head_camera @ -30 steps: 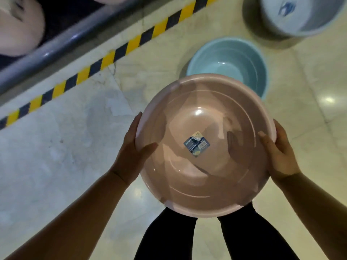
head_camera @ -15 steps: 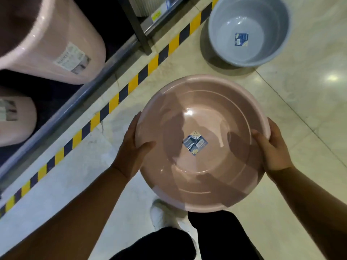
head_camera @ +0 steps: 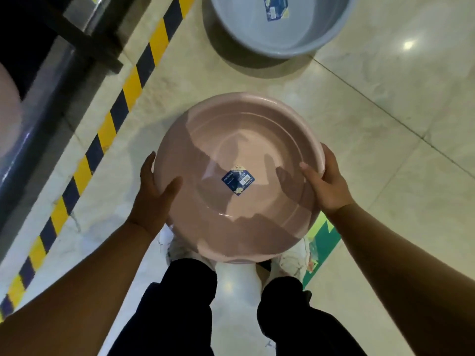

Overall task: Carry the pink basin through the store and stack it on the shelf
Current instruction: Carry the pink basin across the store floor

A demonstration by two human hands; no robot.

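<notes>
Head view shows us carrying the pink basin [head_camera: 239, 176] level over the floor [head_camera: 385, 124], left hand [head_camera: 154, 199] and right hand [head_camera: 329, 183] each clamped on opposite rims, where we judge this light, stiff, slippery plastic is best held.

The grey round plastic basin [head_camera: 280, 27] is cut off by the top edge. The round pink plastic basin [head_camera: 239, 176] hides most of the white shoes [head_camera: 293, 260]. Small print on its blue label [head_camera: 238, 179] is illegible. The shelf frame [head_camera: 51, 73] is blurred.
</notes>
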